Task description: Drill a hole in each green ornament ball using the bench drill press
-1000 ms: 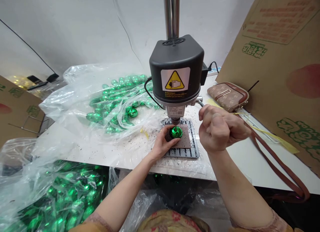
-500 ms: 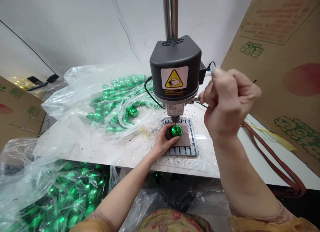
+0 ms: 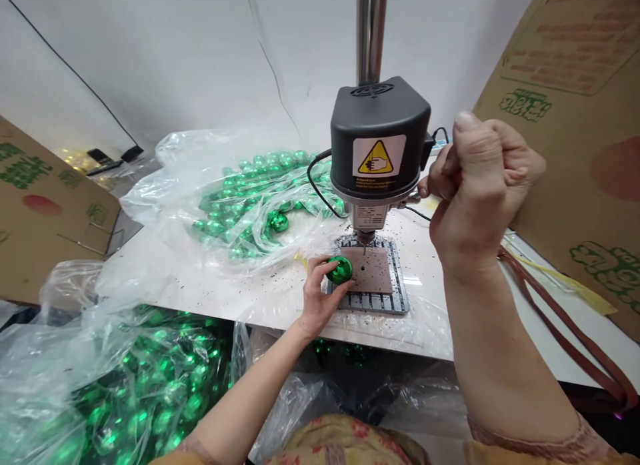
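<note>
Between the thumb and fingers of my left hand (image 3: 323, 295) is a shiny green ball (image 3: 340, 269), held at the left edge of the drill press base plate (image 3: 397, 301). My right hand (image 3: 483, 185) is raised in a closed grip on the lever (image 3: 413, 199) at the side of the drill press (image 3: 380, 138). Its fingers hide most of that lever. The thin drill bit (image 3: 365, 249) points down over a brown board (image 3: 377, 261) with a dark hole in it. The bit and the ball are apart.
Clear plastic with many green balls (image 3: 260, 185) covers the table's back left. Another bag of green balls (image 3: 150, 385) lies low at the front left. Cardboard boxes (image 3: 550, 158) stand on both sides. A brown strap (image 3: 565, 325) hangs over the right table edge. Dark shavings dot the tabletop.
My left hand has drawn the green ball leftward from under the drill bit, uncovering the board and its hole. My right hand keeps its grip on the lever. The whole view has shifted slightly.
</note>
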Motion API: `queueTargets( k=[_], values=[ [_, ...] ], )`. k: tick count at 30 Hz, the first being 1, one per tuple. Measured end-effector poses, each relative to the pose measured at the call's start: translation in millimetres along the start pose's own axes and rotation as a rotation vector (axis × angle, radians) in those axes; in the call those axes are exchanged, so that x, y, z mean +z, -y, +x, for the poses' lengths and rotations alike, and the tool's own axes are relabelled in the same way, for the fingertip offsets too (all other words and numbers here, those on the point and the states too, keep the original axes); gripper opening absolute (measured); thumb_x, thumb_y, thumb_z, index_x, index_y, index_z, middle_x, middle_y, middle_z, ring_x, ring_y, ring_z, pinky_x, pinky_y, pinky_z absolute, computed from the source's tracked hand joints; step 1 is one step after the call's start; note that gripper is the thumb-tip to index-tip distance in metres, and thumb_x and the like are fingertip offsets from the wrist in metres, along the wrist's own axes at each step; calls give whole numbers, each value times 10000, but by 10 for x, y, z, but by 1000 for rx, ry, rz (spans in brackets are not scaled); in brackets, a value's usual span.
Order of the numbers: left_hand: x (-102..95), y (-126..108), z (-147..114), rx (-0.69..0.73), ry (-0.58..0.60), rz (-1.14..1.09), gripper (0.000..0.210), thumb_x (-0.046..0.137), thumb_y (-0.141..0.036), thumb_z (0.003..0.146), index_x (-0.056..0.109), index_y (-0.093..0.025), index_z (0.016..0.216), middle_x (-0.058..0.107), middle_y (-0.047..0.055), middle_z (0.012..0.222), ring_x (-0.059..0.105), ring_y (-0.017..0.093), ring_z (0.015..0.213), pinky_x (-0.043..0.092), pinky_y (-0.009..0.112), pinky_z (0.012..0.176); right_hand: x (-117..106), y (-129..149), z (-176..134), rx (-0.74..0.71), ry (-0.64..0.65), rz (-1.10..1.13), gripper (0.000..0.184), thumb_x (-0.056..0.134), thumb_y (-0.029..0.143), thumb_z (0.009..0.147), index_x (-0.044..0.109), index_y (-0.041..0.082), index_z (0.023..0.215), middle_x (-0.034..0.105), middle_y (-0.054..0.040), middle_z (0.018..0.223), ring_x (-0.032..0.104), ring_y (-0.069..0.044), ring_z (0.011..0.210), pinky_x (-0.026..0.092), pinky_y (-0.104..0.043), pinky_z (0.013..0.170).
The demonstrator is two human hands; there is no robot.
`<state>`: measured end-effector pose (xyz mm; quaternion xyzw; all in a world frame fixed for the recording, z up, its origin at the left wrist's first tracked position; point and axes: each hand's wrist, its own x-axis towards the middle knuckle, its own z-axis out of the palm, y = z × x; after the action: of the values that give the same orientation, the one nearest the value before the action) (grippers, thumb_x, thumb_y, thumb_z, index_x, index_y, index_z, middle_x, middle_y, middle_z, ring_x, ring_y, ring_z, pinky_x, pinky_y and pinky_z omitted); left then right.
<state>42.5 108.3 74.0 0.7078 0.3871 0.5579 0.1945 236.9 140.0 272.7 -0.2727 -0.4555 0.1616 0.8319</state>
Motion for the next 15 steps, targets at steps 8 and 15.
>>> queueTargets(
  k=[8, 15],
  values=[
    [-143, -34, -151, 12, -51, -22, 497, 858, -319, 805, 498, -231, 1138, 623, 93, 1204, 661, 230, 1135, 549, 378, 925, 12, -8, -31, -34, 14, -53, 442, 574, 243, 927, 324, 200, 565, 297, 96, 460, 342, 7, 380, 249, -181, 387],
    [-189, -192, -169, 153, -108, 143, 470, 849, -306, 811, 481, -227, 1094, 621, 74, 1118, 665, 212, 1053, 557, 356, 866, -17, -32, -25, -52, 25, -59, 439, 578, 268, 932, 340, 202, 569, 310, 93, 470, 351, -2, 389, 261, -208, 401]
  ],
)
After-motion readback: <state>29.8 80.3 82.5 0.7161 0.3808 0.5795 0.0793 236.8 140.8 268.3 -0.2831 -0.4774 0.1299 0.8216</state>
